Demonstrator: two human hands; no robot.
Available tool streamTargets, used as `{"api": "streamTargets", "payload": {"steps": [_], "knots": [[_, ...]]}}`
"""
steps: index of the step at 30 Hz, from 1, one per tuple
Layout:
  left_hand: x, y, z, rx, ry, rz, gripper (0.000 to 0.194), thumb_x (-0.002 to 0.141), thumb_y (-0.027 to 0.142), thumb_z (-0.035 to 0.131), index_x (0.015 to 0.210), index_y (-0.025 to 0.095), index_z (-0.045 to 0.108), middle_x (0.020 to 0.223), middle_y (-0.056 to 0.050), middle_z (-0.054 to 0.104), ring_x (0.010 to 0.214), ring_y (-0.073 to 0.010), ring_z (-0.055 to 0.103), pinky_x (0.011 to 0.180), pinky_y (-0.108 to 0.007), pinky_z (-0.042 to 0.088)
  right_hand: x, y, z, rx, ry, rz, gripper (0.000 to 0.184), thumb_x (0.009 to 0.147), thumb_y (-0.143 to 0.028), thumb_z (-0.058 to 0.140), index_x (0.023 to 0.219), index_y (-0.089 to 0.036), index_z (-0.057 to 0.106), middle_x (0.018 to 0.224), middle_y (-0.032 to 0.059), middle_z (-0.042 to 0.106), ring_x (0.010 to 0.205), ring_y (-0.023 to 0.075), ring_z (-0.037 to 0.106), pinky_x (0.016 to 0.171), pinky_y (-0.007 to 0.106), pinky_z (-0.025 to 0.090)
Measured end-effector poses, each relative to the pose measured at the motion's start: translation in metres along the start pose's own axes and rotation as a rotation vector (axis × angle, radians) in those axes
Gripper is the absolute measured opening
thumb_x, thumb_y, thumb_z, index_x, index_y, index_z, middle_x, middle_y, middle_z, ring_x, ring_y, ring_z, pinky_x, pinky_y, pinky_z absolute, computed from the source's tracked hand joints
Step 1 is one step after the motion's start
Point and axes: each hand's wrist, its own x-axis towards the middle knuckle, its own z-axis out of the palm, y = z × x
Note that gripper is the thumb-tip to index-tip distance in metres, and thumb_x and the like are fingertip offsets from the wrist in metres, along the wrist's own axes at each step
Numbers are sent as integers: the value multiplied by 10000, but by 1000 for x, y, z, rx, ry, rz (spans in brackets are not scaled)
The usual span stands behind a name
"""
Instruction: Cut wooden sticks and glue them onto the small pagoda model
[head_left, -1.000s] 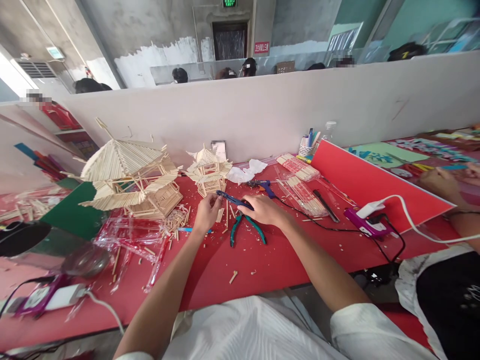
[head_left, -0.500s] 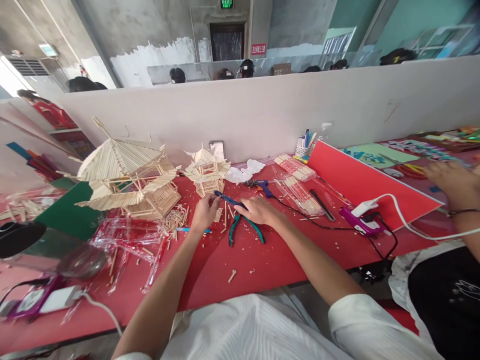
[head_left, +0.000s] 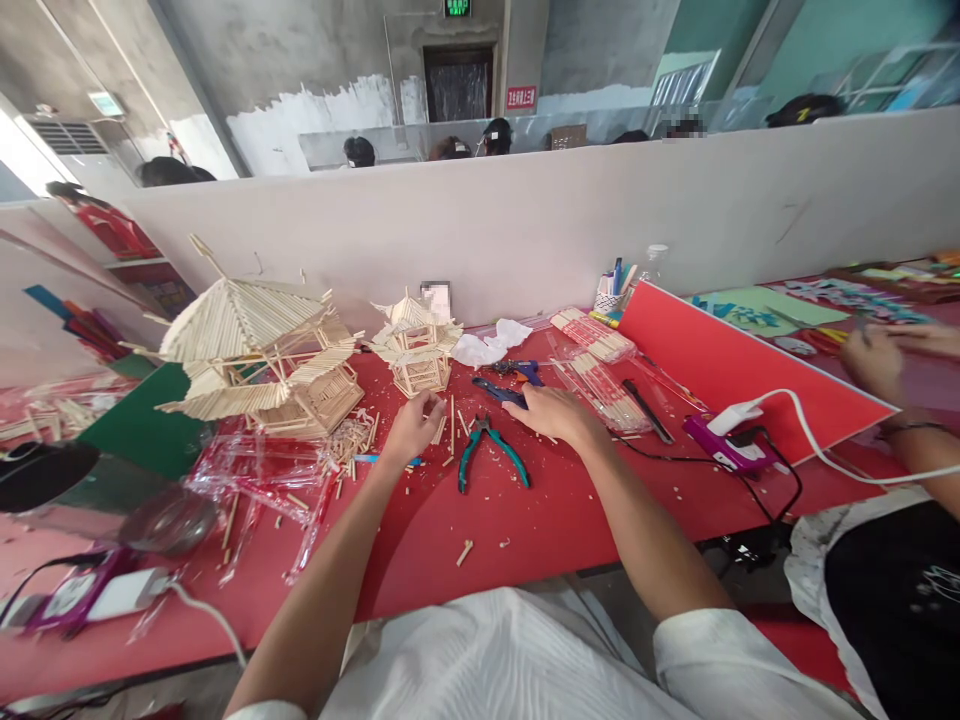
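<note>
Our right hand [head_left: 555, 412] holds the blue tool [head_left: 496, 390] near one end, its far end pointing left above the red table [head_left: 427, 540], just in front of the glue gun [head_left: 529, 371]. Our left hand [head_left: 412, 428] sits to the left of it, fingers bent and fairly close together beside the loose sticks [head_left: 452, 430]; we cannot tell whether they pinch anything. Between our hands and a little nearer to us lie the pliers [head_left: 484, 428], green handles spread. To handle the tool well, we would do best to keep the grip firm but light and the wrist low, so that its free end stays clear of the gun and the cord [head_left: 645, 452]. We should keep our left fingers out of its path, and our forearms off the pliers' handles. The small pavilion [head_left: 416, 345] stands just beyond our left hand and looks fragile, so short, slow movements seem wiser than a reach across it; a knock there could loosen its thin sticks.
</note>
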Motion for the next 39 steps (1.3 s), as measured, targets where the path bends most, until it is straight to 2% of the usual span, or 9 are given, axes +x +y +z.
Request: {"api": "streamTargets", "payload": {"steps": [4,7,10,15,20,28,39], "knots": [[-3,6,-4,250,-21,-46,146,910,298,441,831,212,528,742,-18,606,696,-184,566,626,-272,331,-1,-14,12,-20,4,88,673,968,-549,381,1371,-21,493,1377,300,528,1282,412,486,1002,518,366],[-5,11,-4,381,-75,-20,182,918,247,395,817,216,543,743,-34,619,706,-199,583,613,-282,309,-2,-25,18,-16,12,108,724,926,-563,452,1390,-8,474,1414,314,472,1320,430,411,1029,570,323],[-7,13,-2,448,-119,26,259,953,258,363,807,217,573,746,-46,642,720,-208,611,620,-287,326,-3,-30,20,-14,26,100,758,873,-570,530,1374,-3,483,1394,311,475,1306,434,398,1019,582,333],[-5,7,1,491,-138,137,294,990,313,395,914,208,659,958,-101,704,899,-226,655,728,-282,407,-3,-27,19,-4,59,94,730,867,-573,565,1356,-36,495,1372,305,477,1281,435,417,1004,573,342],[-3,-1,3,441,-135,153,267,972,299,444,899,217,687,933,-103,714,889,-238,657,744,-285,425,-3,-23,18,-17,77,60,696,856,-607,592,1309,-82,539,1353,289,496,1260,447,437,975,588,367],[-5,2,9,358,-150,146,190,924,281,520,836,222,677,806,-81,693,742,-215,632,654,-272,382,3,-21,14,3,212,-97,462,980,-497,476,1305,-175,546,1294,218,545,1225,379,490,959,486,406],[-9,15,22,478,-164,-5,140,880,269,580,779,203,651,784,-97,698,776,-251,657,648,-300,373,9,-28,19,43,274,-213,387,987,-430,495,1256,-176,608,1217,158,597,1142,300,553,921,377,423]]}}
